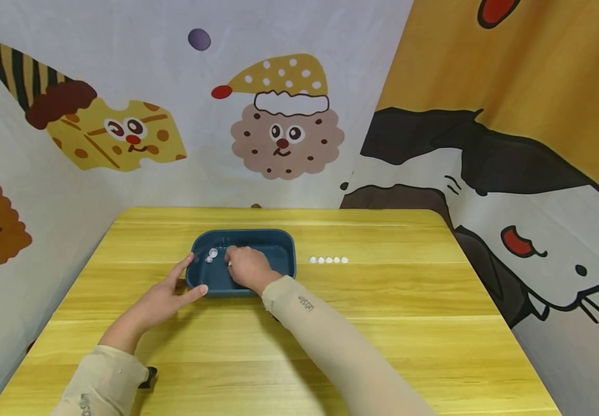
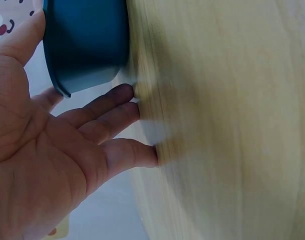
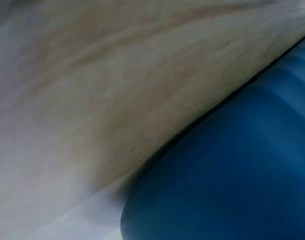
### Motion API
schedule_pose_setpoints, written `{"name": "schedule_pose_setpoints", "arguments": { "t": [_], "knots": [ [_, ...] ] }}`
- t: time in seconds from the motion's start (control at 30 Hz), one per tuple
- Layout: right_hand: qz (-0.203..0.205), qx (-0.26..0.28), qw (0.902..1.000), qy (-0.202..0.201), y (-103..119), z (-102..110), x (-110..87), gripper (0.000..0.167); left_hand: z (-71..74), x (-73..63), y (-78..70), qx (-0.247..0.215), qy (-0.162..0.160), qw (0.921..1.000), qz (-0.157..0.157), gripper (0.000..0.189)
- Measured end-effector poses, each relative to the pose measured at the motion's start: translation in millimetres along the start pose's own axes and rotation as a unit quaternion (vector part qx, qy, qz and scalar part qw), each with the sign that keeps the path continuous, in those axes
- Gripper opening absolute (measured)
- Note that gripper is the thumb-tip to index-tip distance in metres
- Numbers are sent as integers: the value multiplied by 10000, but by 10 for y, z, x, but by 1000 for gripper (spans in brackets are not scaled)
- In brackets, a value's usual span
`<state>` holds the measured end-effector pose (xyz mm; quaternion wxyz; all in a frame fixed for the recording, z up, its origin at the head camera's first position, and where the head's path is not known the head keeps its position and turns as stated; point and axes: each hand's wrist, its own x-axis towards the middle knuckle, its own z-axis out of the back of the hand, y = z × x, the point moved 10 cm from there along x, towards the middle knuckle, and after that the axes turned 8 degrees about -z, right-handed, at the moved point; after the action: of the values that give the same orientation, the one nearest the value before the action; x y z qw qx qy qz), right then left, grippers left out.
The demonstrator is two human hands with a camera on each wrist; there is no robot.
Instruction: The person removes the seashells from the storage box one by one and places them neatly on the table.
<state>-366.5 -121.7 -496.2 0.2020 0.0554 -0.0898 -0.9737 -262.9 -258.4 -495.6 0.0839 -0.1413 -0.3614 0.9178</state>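
Note:
A dark blue rectangular tray (image 1: 278,277) stands on the table. My left hand (image 1: 156,303) rests at its left end, thumb on the near rim and index finger by the left rim. In the left wrist view the other fingers of the left hand (image 2: 67,135) reach to the tabletop, spread. My right hand (image 1: 249,268) is down inside the tray with fingers curled; a small white piece (image 1: 230,264) shows at the fingertips, partly hidden. Left of it in the tray lie a small round whitish piece (image 1: 213,252) and a smaller one (image 1: 208,260). The right wrist view shows only the tray's outside (image 3: 217,185).
Right of the tray, several small white pieces (image 1: 328,260) lie in a straight row on the wood-grain table (image 1: 382,323). A cartoon-printed cloth (image 1: 289,196) hangs behind the table's far edge.

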Motion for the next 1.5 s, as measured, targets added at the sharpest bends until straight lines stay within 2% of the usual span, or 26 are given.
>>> {"name": "schedule_pose_setpoints", "arguments": {
  "t": [0.27,0.47,0.63,0.77,1.07,1.33,1.4,1.5],
  "knots": [
    [101,683,9973,-244,-19,124,-62,12,3,-19,-10,-39,14,10000,-37,103],
    [-414,1176,9920,-220,-171,108,-46,14,4,-31,-16,8,-14,10000,-38,103],
    [-901,1827,9790,-106,-336,96,-32,22,-9,-17,2,8,-19,10000,-35,103],
    [-1002,2149,9715,-53,-422,142,-51,24,2,-16,3,-10,-34,10000,-48,102],
    [-847,2005,9758,188,-510,163,-107,24,6,-8,5,9,-38,10000,-39,102],
    [-275,1325,9906,224,-450,178,-127,22,10,-3,4,43,-44,10000,-52,102],
    [-126,1252,9912,402,-434,165,-144,23,13,-5,7,43,-42,10000,-39,103],
    [169,1083,9902,870,-407,109,-174,23,12,-7,10,11,-30,10000,-23,104]
  ]
}}
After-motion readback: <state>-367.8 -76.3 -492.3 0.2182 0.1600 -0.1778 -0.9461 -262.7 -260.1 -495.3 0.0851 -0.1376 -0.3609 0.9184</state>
